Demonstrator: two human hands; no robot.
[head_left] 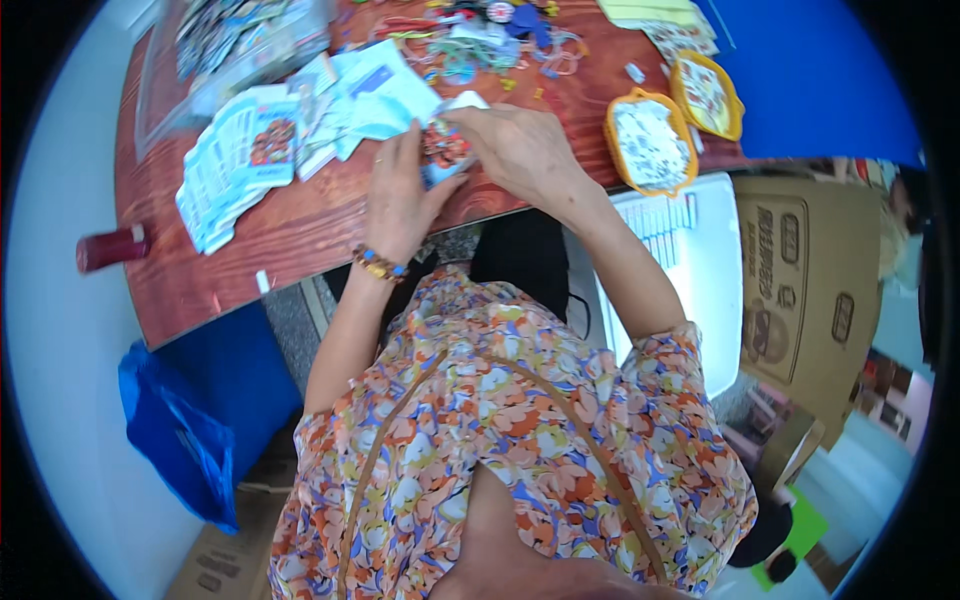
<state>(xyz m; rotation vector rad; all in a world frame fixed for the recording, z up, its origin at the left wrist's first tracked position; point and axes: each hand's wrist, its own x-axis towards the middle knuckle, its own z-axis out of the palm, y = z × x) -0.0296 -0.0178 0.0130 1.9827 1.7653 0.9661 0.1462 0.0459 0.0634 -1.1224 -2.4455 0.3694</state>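
Between my two hands, near the table's front edge, is a small light-blue printed packet [446, 146] with a colourful picture on its face. My left hand [398, 190], with a beaded bracelet at the wrist, grips its left and lower edge between thumb and fingers. Bent over its upper right corner, my right hand [520, 150] pinches there; its fingertips are partly hidden. Left of my hands lies a fanned stack of similar light-blue packets [228, 170]. Pale blue and white packets or sheets [375, 90] are heaped just beyond my left hand.
A clear plastic bin [160, 100] full of packets stands far left. Small coloured pieces and cords [480, 50] lie at the back. Two orange baskets [612, 150] [738, 104] hold small white items. A dark red cylinder [112, 248] sits at the left edge; a white tray [725, 290] is right, below table level.
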